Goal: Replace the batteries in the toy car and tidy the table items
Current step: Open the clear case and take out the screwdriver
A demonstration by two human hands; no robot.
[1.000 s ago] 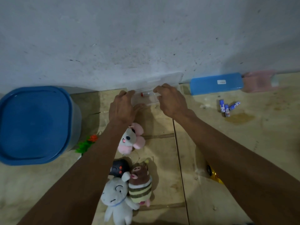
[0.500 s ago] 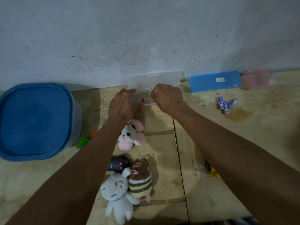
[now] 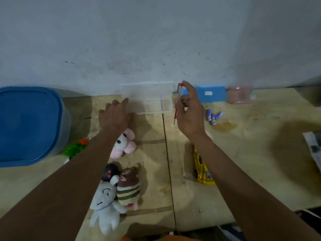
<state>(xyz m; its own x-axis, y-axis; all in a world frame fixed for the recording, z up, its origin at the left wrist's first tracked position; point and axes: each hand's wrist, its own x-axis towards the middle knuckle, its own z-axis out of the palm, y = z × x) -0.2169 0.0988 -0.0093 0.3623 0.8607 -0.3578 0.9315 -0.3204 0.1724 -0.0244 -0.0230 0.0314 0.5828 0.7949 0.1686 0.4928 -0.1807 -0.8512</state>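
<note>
The person's right hand [image 3: 189, 112] was raised just above the tabletop [image 3: 243, 153], fingers and thumb pinching a slim screwdriver [image 3: 178, 101] with a clear handle and a red cap; it stood nearly upright, red tip pointing down. The left hand [image 3: 115, 115] lay with fingers straight, touching the near left corner of a clear plastic box [image 3: 151, 105] that sat open against the wall [image 3: 156, 40], its lid standing up behind it.

The yellow toy car [image 3: 202, 169] lay on the tabletop under the right forearm, partly hidden by it. A few small blue-and-white batteries [image 3: 214, 116] lay loose just right of the right hand. Behind them, along the wall, sat a blue case [image 3: 212, 93] with a white label, and a pink case [image 3: 240, 94] touching its right end.

Under the left forearm rested a pink-and-white plush [image 3: 124, 145]. Nearer the person huddled three more: a small black one [image 3: 110, 172], a brown striped one [image 3: 129, 186] and a grey one [image 3: 104, 204], all touching. A big blue-lidded tub [image 3: 29, 124] filled the left side, with a green and orange plastic plant [image 3: 75, 147] just beside it. Printed paper [image 3: 314, 148] showed at the right edge.
</note>
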